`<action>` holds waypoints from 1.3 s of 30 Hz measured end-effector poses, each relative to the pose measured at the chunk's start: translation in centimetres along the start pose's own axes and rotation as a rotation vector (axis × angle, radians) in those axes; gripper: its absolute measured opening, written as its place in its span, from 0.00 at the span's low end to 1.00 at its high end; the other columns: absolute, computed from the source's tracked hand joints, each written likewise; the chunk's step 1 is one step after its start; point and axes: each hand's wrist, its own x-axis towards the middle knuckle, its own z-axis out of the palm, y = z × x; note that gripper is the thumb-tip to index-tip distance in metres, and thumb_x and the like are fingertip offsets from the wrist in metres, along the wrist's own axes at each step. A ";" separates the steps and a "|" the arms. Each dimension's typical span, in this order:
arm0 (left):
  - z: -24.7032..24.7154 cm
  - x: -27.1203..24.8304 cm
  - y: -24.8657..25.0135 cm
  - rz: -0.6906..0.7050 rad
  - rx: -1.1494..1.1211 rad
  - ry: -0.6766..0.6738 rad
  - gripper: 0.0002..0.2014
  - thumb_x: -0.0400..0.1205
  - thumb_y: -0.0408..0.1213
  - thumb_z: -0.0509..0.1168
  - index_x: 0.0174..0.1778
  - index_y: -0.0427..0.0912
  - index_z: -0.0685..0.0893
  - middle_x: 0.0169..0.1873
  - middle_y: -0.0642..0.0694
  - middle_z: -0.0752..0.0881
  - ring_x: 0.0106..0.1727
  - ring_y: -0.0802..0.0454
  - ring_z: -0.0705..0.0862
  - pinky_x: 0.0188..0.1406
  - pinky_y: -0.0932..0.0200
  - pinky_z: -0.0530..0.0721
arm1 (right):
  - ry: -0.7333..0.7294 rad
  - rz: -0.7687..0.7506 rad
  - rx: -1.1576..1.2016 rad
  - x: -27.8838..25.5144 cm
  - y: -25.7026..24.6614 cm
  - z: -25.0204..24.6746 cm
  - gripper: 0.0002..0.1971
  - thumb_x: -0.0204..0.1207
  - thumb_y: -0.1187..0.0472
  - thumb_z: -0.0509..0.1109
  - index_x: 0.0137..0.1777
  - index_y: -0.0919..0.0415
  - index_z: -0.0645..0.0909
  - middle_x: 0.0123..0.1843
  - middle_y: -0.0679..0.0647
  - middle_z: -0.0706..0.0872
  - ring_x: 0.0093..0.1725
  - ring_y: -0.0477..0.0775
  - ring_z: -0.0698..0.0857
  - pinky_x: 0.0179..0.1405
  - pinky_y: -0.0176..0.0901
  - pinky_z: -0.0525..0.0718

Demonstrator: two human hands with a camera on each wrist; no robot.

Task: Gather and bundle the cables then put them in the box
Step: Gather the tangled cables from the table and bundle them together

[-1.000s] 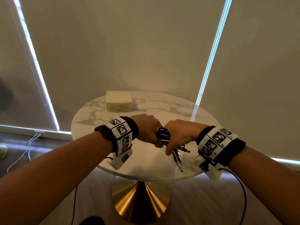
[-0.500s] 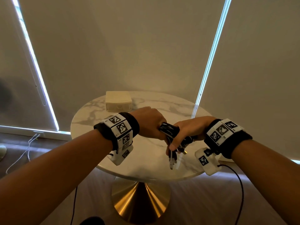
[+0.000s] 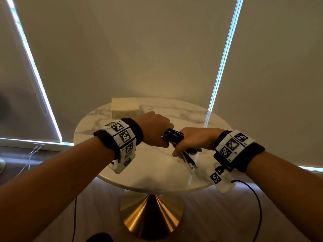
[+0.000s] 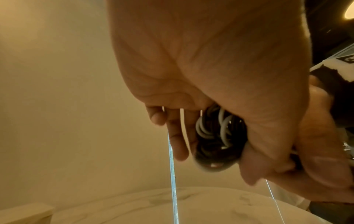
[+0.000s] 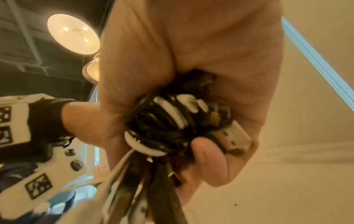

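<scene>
Both hands are meeting above the near tabletop (image 3: 122, 173), the right hand (image 3: 195, 142) clenching the cable bundle (image 3: 173, 136) while the left hand (image 3: 153, 130) curls around its looped end, and I'd be tucking those dangling plugs (image 3: 191, 164) in before carrying it to the closed box (image 3: 125, 107) at the far left.

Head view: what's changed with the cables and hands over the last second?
The right hand has rolled palm-down again after tilting up, so the loose plug ends trail toward the table edge. Both hands keep their grip on the cable bundle; the left hand has barely moved. The box stays put, closed.
</scene>
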 end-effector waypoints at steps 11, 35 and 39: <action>1.4 0.5 1.5 -0.136 -0.189 -0.289 0.29 0.66 0.64 0.77 0.57 0.53 0.84 0.44 0.54 0.88 0.45 0.55 0.86 0.53 0.54 0.86 | 0.168 0.017 -0.482 0.1 -0.5 1.5 0.15 0.71 0.54 0.80 0.57 0.58 0.88 0.46 0.55 0.91 0.45 0.55 0.90 0.51 0.50 0.90; 1.8 0.5 0.9 -0.154 -0.292 -0.094 0.16 0.75 0.54 0.75 0.52 0.51 0.85 0.41 0.53 0.88 0.42 0.54 0.86 0.50 0.54 0.86 | 0.058 -0.012 -0.393 0.6 -0.4 -1.3 0.20 0.67 0.46 0.84 0.54 0.56 0.89 0.48 0.57 0.93 0.48 0.61 0.91 0.50 0.49 0.87; 0.8 0.3 0.9 -0.102 -0.220 -0.014 0.07 0.78 0.50 0.71 0.42 0.54 0.81 0.35 0.54 0.85 0.36 0.55 0.83 0.42 0.56 0.86 | -0.078 0.055 -0.137 -0.2 -0.1 -2.7 0.26 0.66 0.47 0.83 0.59 0.64 0.88 0.50 0.65 0.93 0.43 0.57 0.87 0.47 0.48 0.80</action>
